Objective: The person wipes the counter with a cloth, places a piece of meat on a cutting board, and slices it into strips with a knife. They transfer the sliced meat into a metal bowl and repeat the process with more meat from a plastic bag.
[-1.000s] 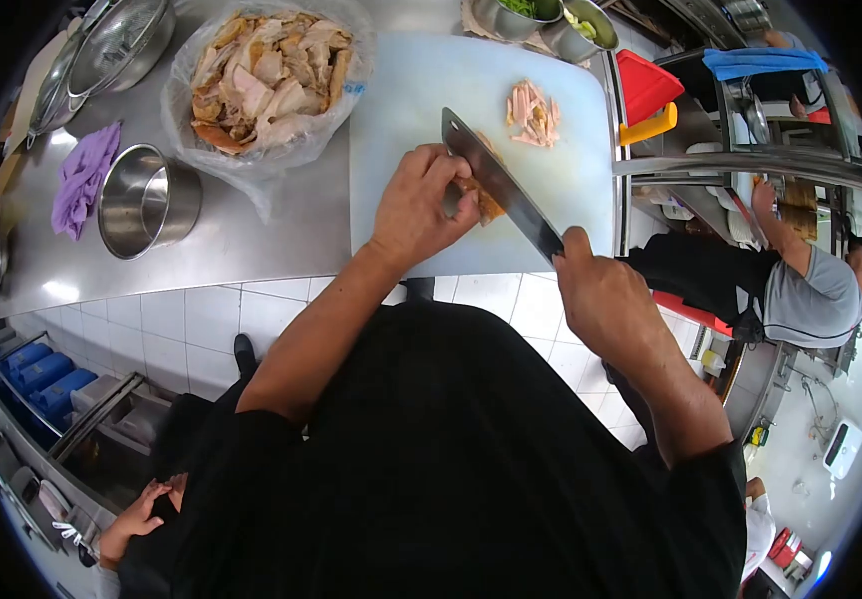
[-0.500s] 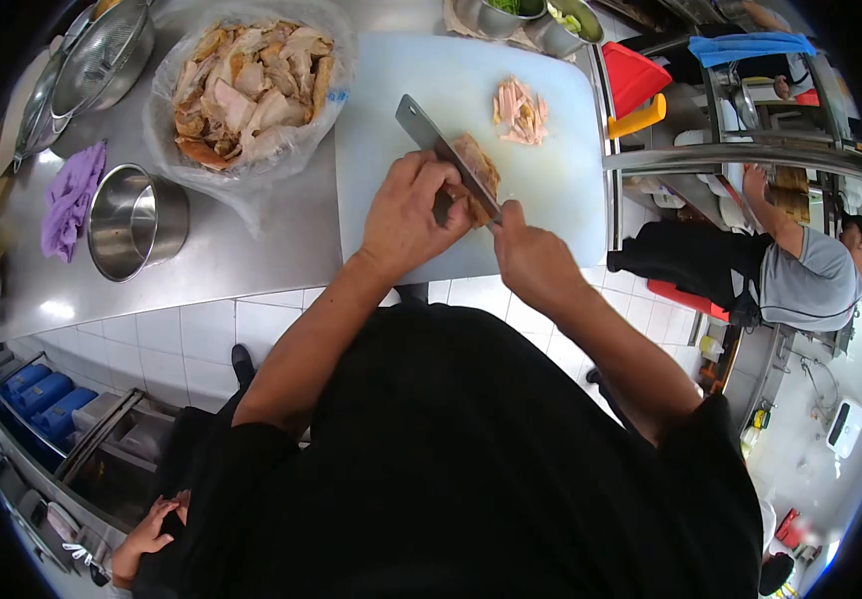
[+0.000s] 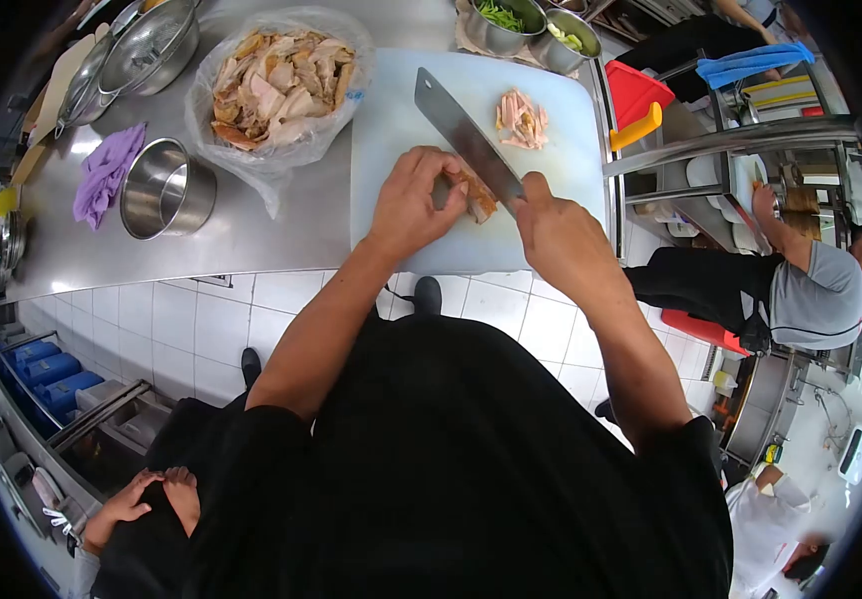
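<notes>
On the pale cutting board (image 3: 575,220), my left hand (image 3: 411,200) curls its fingers and thumb around a browned piece of cooked meat (image 3: 482,205). My right hand (image 3: 563,228) grips the handle of a cleaver (image 3: 466,130). Its broad blade slants up and to the left, right beside the meat and close to my left fingertips. Whether the edge touches the meat cannot be made out. Farther up the board lies a small pile of pale meat strips (image 3: 522,121).
Left of the board, a plastic bag (image 3: 336,140) holds sliced meat. Nearby are a steel pot (image 3: 196,192), a purple cloth (image 3: 109,172) and strainers (image 3: 151,50). Steel containers (image 3: 559,48) stand behind the board. Another person (image 3: 815,290) works at right; someone else's hands (image 3: 156,494) show lower left.
The cleaver has shifted off the meat towards its far right side, showing more blade face. My left hand stays at the meat. The whole view has moved slightly.
</notes>
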`<state>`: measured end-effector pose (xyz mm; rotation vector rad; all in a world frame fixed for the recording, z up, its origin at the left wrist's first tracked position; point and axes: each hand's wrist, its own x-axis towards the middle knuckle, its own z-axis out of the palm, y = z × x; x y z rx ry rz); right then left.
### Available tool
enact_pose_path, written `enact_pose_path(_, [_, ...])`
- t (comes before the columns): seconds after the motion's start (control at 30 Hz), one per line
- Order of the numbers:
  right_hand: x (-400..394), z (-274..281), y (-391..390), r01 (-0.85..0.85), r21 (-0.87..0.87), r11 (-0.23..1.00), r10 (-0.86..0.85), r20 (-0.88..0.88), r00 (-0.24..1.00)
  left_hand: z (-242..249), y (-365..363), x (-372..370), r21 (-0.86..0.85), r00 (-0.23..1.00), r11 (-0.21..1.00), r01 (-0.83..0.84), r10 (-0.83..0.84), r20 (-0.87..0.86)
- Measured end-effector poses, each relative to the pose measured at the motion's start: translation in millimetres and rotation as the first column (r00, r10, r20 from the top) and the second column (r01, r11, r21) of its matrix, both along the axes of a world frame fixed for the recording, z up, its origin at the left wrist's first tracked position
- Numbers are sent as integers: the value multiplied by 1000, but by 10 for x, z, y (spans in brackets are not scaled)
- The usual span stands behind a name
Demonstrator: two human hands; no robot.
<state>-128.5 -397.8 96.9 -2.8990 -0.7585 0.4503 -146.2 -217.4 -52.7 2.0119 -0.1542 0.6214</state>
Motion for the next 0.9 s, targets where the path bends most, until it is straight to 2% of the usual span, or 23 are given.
enact_pose_path(0.2, [-113, 147, -111, -60, -43, 997, 59, -26, 998, -56, -6, 7, 37, 999, 999, -24, 23, 41])
enact_pose_path(0.4, [-247, 452, -140, 7, -203, 979, -44, -175, 984, -40, -25, 12, 39, 998, 999, -35, 33, 56])
enact_pose_path(0.53, [-179, 523, -7, -16, -249, 968, -36, -201, 979, -48, -12, 25, 29, 999, 1000, -10, 8, 53])
enact_pose_path(0.9, [126, 328, 255, -35, -261, 965, -47, -301, 952, -2, 36, 23, 17, 999, 999, 38, -38, -7])
